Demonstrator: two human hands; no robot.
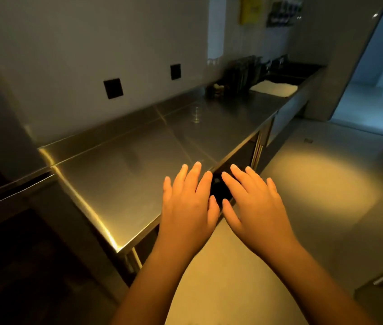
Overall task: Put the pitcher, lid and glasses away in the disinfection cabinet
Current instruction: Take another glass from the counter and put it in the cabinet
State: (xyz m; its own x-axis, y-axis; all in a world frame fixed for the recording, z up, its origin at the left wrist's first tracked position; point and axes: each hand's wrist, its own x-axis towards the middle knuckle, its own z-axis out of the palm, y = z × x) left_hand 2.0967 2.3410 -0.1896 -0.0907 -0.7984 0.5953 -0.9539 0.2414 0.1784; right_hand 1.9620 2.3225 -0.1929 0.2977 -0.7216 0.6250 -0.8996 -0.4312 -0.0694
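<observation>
My left hand [189, 202] and my right hand [253, 202] are held out side by side, palms down and fingers spread, over the front edge of a long steel counter [124, 179]. Neither hand holds anything. A small clear glass [195, 114] stands alone on the counter, well beyond my hands near the back. I see no pitcher or lid that I can make out. The room is dim.
At the counter's far end are a dark rack of items [242, 73], a white cloth [273, 88] and a sink with taps [286, 69]. Two black wall sockets [113, 88] sit above the counter. Open floor [303, 207] lies to my right; a dark unit stands left.
</observation>
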